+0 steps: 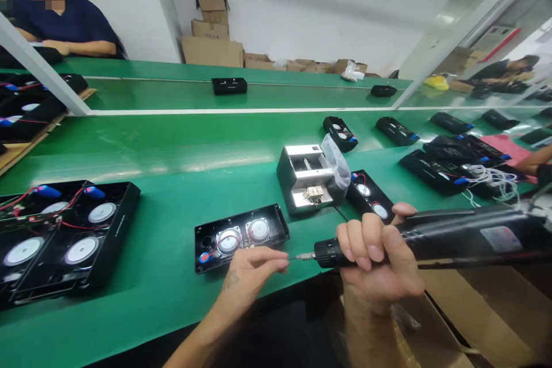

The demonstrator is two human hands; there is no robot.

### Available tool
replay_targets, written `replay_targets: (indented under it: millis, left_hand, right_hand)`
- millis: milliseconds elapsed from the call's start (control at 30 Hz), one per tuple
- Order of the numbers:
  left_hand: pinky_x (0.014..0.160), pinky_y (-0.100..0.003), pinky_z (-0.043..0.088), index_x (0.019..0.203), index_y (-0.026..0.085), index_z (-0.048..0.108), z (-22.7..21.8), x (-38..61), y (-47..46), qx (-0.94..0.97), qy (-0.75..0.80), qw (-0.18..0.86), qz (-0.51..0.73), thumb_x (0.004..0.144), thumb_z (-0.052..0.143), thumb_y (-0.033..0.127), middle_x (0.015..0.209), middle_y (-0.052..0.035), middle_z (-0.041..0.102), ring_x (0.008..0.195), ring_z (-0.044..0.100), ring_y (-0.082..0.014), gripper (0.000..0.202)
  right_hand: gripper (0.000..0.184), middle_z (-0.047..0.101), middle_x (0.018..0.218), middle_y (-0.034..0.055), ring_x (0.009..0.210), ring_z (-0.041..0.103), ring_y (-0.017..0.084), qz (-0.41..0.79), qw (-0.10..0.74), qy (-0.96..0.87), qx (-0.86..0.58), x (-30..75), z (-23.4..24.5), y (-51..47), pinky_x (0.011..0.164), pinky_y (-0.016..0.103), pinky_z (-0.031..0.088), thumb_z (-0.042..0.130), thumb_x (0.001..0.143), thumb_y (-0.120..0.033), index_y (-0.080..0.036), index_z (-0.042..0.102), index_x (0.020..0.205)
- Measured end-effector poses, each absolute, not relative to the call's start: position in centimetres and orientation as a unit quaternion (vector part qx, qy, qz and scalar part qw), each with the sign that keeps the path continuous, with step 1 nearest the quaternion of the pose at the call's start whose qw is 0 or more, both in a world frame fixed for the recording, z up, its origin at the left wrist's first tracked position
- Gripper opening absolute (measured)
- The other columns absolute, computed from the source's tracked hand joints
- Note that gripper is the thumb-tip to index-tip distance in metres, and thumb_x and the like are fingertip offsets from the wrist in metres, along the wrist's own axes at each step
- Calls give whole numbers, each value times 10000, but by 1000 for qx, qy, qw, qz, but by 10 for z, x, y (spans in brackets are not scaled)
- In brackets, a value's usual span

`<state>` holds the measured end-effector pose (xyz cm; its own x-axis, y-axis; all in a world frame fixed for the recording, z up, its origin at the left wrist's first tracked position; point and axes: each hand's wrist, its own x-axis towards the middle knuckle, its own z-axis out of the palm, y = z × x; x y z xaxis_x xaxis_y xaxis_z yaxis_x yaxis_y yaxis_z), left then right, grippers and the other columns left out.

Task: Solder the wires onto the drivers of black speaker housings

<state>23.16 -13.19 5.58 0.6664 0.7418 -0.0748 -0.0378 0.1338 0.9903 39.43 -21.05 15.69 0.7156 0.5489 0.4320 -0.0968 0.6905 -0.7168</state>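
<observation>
My right hand (376,256) is wrapped round a black electric screwdriver (457,237), held level with its bit (302,256) pointing left. My left hand (250,271) pinches at the tip of that bit; whatever is between the fingertips is too small to make out. Just beyond the left hand lies an open black speaker housing (240,235) with two round drivers, red wires and a blue cell. A small metal screw box (305,176) with a clear plastic bag (336,160) stands behind it.
The green conveyor bench (164,144) carries more open speaker housings at the left (64,238), beside the box (370,194) and far right (435,169). Another person sits at back left (60,23). Cardboard boxes (211,40) stack by the wall; an open carton (470,310) is under my right arm.
</observation>
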Motion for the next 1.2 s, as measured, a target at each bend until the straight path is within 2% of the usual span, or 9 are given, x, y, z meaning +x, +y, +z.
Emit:
replay_targets:
  millis: [167,267,333,400,500,633,767,933,1200]
  left_hand:
    - [721,-298,662,854,257,867,55,234,-141,617,287,667,305,844,825,353,775,-29,819,742,783,-197,105]
    - [741,-337,675,874,257,861,53,233,-142,663,281,608,334,869,817,393,828,-37,830,761,788,-210,144]
    - [868,-419,676,1041,266,841,53,229,-138,731,266,524,347,862,824,466,1019,-58,840,923,796,-248,269]
    - [994,-511,627,1272,269,751,52,221,-128,809,256,391,355,824,841,544,1244,-97,787,1130,747,-300,534]
    - [997,-546,589,1427,209,609,49,205,-108,880,282,201,325,808,845,571,1257,-143,748,1160,696,-338,755]
    - [877,-448,578,1389,168,585,36,194,-92,930,255,104,243,955,733,415,981,-79,770,874,712,-258,520]
    - [695,-363,522,1272,181,632,26,196,-92,944,227,44,237,1015,622,271,904,-53,789,728,700,-230,272]
    - [632,-334,464,1196,199,655,25,198,-96,941,244,37,232,1013,621,271,825,-35,775,695,684,-226,200]
    - [637,-329,455,1235,210,654,20,196,-96,942,252,19,222,1023,602,299,826,-40,763,697,672,-214,236]
  right_hand:
    - [235,304,514,-123,331,156,76,190,863,-325,-337,394,158,-216,340,251,236,621,910,-220,-309,669,1122]
    - [249,325,516,-121,326,172,77,182,864,-327,-337,391,155,-217,342,254,247,614,911,-215,-307,657,1138]
    - [257,345,524,-120,327,204,81,173,858,-332,-351,389,152,-214,352,253,278,609,917,-211,-316,642,1149]
    - [274,379,535,-116,337,261,86,162,850,-344,-364,388,148,-209,373,251,322,606,918,-188,-318,625,1159]
    - [286,435,561,-109,365,358,91,158,838,-371,-368,386,139,-195,402,249,372,616,927,-166,-307,599,1176]
    - [269,462,591,-115,389,419,91,192,811,-401,-381,380,122,-174,418,242,406,640,955,-196,-312,549,1180]
    - [255,487,617,-117,411,454,86,233,782,-426,-391,372,105,-160,443,242,441,636,980,-210,-305,523,1189]
    - [260,502,628,-120,423,476,78,275,772,-428,-381,365,95,-152,454,232,436,645,977,-191,-286,524,1187]
    - [253,496,599,-124,407,454,83,286,761,-429,-393,359,88,-146,434,234,414,662,968,-213,-281,530,1173]
